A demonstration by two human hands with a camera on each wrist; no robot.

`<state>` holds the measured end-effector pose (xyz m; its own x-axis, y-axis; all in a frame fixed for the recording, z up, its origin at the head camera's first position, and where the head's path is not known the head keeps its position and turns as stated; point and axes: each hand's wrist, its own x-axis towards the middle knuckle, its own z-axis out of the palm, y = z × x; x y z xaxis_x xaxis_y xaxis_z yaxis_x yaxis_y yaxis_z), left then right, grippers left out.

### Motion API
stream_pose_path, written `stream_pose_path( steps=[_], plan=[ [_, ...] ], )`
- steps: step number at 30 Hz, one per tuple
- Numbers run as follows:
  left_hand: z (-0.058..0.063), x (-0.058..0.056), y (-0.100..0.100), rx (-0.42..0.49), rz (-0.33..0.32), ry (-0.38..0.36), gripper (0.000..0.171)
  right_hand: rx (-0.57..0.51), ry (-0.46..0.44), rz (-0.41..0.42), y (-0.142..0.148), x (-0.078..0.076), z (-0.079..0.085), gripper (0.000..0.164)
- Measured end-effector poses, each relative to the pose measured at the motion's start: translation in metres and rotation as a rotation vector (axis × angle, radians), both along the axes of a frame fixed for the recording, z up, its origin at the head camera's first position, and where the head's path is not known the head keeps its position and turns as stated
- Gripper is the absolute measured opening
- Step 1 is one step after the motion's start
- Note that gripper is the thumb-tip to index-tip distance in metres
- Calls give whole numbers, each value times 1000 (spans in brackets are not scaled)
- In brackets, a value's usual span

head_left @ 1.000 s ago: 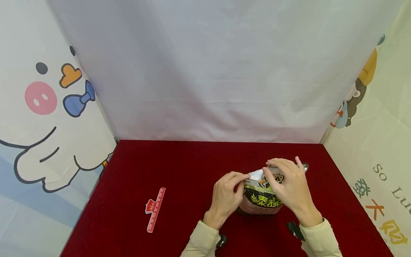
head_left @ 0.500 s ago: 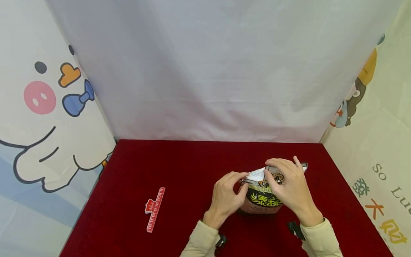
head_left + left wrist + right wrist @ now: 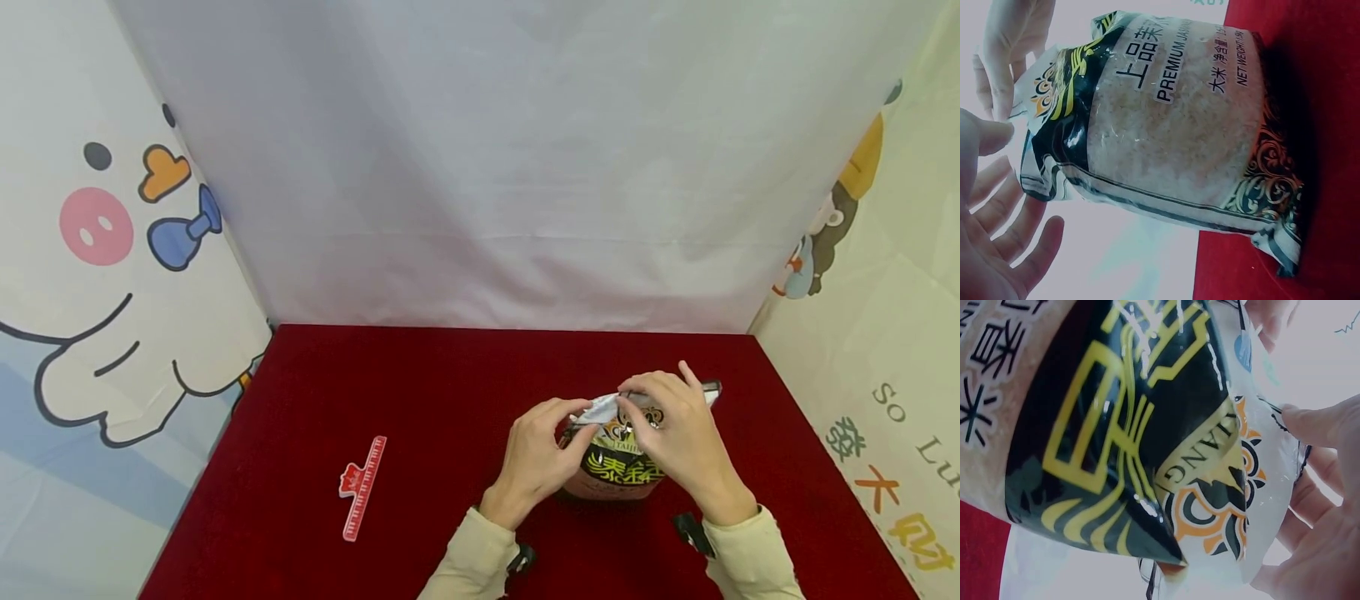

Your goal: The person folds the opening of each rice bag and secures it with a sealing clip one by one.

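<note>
A clear plastic bag of rice (image 3: 618,467) with a black and yellow label stands on the table. In the left wrist view the rice bag (image 3: 1172,119) reads "premium jasmine". My left hand (image 3: 538,454) pinches the left part of the bag's top between thumb and fingers, where a whitish flap (image 3: 600,410) lies folded over. My right hand (image 3: 682,442) pinches the top edge near its middle, thumb in front and fingers behind. In the right wrist view, my right hand (image 3: 1329,494) grips the crumpled upper edge. The bag's back is hidden.
A red and white strip with ruler-like marks and a shaped tab (image 3: 362,492) lies to the left on the dark red tablecloth (image 3: 420,383). A white curtain (image 3: 487,167) hangs behind the table, with printed cloths at both sides.
My left hand has shifted slightly right with the bag's left top corner, and its thumb now reaches further across the front. The right hand stays nearly in place.
</note>
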<state>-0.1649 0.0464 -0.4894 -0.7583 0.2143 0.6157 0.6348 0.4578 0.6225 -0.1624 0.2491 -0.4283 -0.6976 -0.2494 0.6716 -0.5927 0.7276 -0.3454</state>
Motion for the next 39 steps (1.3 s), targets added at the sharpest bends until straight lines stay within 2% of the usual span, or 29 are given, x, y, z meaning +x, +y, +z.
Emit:
stream_pose_path(
  steps=[4, 11, 18, 27, 34, 39],
  plan=[
    [5, -3, 5, -9, 11, 16, 23, 14, -5, 9, 1, -1, 0, 21],
    [16, -12, 15, -29, -15, 5, 17, 10, -7, 10, 1, -3, -3, 22],
    [22, -14, 21, -25, 20, 10, 13, -3, -7, 4, -2, -4, -6, 22],
    [20, -14, 24, -41, 78, 9, 13, -14, 10, -14, -3, -5, -7, 21],
    [15, -12, 20, -51, 83, -17, 13, -18, 10, -26, -2, -3, -7, 21],
    [13, -12, 17, -69, 78, -4, 11, -26, 7, -34, -1, -2, -6, 20]
  ],
)
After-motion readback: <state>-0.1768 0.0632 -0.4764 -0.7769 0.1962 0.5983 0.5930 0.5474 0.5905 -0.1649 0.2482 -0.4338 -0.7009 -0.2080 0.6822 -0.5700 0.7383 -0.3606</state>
